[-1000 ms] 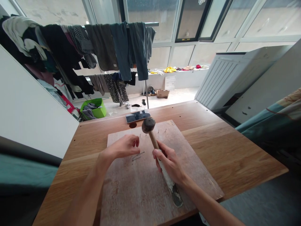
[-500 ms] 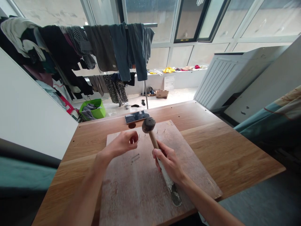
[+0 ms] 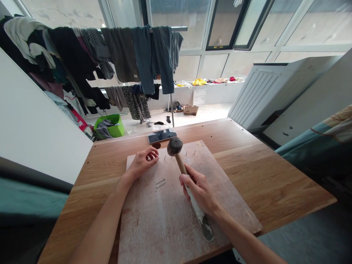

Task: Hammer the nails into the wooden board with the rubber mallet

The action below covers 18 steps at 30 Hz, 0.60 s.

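Note:
A worn wooden board (image 3: 165, 220) lies on a wooden table (image 3: 247, 165). My right hand (image 3: 199, 192) is closed around the handle of a hammer (image 3: 175, 146), whose dark head hangs just above the board's far end. My left hand (image 3: 143, 161) rests at the board's far left with its fingertips pinched together, seemingly on a small nail that I cannot make out clearly. Loose nails (image 3: 160, 182) lie on the board between my hands. A few nails (image 3: 194, 152) stand upright in the board near the hammer head.
A phone (image 3: 161, 135) lies on the table beyond the board, next to a dark round hole. A rack of hanging clothes, a green basin (image 3: 110, 126) and a white ribbed appliance (image 3: 269, 91) stand beyond the table. Teal fabric shows at both sides.
My left hand has moved away from the loose nails toward the board's far left edge, its fingers pinched. The hammer and my right hand have barely moved.

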{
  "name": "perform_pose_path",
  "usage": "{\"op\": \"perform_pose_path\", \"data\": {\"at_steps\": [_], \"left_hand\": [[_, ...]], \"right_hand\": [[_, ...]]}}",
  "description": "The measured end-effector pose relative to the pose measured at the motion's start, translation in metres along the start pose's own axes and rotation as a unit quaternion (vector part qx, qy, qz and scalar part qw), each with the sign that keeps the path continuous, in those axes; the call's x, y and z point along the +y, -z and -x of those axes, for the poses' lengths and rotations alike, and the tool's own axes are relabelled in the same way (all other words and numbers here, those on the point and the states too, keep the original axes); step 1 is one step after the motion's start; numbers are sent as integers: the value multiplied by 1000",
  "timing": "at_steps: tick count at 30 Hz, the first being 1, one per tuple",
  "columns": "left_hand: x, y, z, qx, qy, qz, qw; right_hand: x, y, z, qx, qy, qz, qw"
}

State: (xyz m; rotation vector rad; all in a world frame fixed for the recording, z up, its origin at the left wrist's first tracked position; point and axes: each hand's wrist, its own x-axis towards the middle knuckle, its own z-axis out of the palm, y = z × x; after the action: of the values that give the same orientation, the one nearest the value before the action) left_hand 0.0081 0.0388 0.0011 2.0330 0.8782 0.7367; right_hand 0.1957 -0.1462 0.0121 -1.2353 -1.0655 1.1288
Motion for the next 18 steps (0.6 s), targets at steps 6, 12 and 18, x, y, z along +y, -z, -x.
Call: {"op": "perform_pose_path", "data": {"at_steps": [6,12,18], "left_hand": [[1,1,2,-8,-2,-2,1000],[3,0,2,-17,-6,-31,999],[2,0,2,-8,-17,-24,1000]], "right_hand": [[1,0,-1,0,-5,10,1000],[-3,-1,0,-20,-4,26,999],[-14,-16,-2,-45,0,62,997]]}}
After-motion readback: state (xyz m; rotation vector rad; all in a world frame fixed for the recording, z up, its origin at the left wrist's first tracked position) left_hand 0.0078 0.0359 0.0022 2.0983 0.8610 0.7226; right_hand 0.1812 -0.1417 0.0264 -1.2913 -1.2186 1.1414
